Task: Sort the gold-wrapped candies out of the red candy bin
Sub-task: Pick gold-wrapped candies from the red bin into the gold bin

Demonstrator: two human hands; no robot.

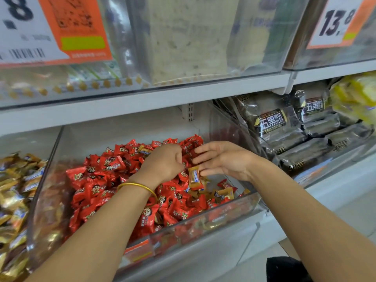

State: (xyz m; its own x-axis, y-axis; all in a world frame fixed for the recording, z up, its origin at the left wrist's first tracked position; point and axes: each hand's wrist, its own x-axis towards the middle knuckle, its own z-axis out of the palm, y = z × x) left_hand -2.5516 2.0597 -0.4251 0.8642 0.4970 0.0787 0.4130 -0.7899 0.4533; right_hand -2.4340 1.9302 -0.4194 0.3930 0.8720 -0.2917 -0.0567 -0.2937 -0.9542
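Left hand (162, 162) curls knuckles-up into the red candies (97, 188); fingertips hidden, can't tell if it grips anything. Right hand (222, 159) is spread, lower fingertips touching an upright gold candy (195, 178) over the bin (51, 159). More gold candies (224, 193) lie in its front-right corner.

The upper-right price sign (333, 23) reads 13.8; dark packs (272, 121) seemingly say 五黑厚切吐司.

shop aisle: shelf price tags (335, 23) w/ barcode (26, 53), e.g. 13.8, clear bulk candy bins (55, 151), pkgd toast (272, 121)
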